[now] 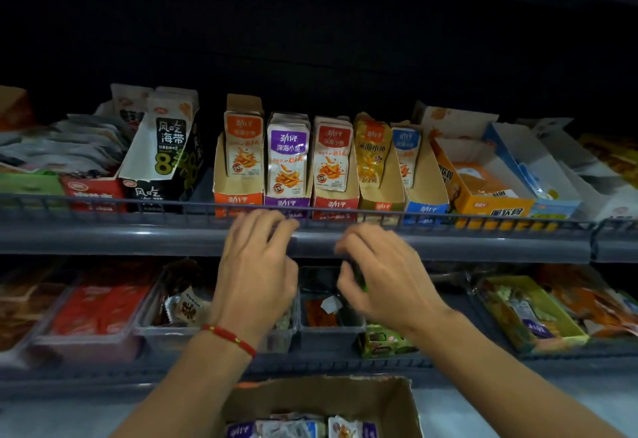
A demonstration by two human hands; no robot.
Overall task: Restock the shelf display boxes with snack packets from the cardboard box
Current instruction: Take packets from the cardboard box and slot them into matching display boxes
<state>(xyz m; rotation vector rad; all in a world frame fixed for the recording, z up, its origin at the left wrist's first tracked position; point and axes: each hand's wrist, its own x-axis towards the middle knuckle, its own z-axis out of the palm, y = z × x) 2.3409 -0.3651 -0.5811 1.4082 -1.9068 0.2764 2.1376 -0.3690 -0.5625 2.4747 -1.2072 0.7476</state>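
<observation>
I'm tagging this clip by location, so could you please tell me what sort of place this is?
Most likely a shop's snack aisle. Tiered grey shelves with a front rail carry open display boxes of small packets, and a cardboard box of the same packets sits below both hands.

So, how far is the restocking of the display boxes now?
Partly done. The purple display box looks full. The orange display box and blue display box have space. The left hand and right hand are at the shelf rail; any held packet is blurred. The cardboard box holds more packets.
</observation>
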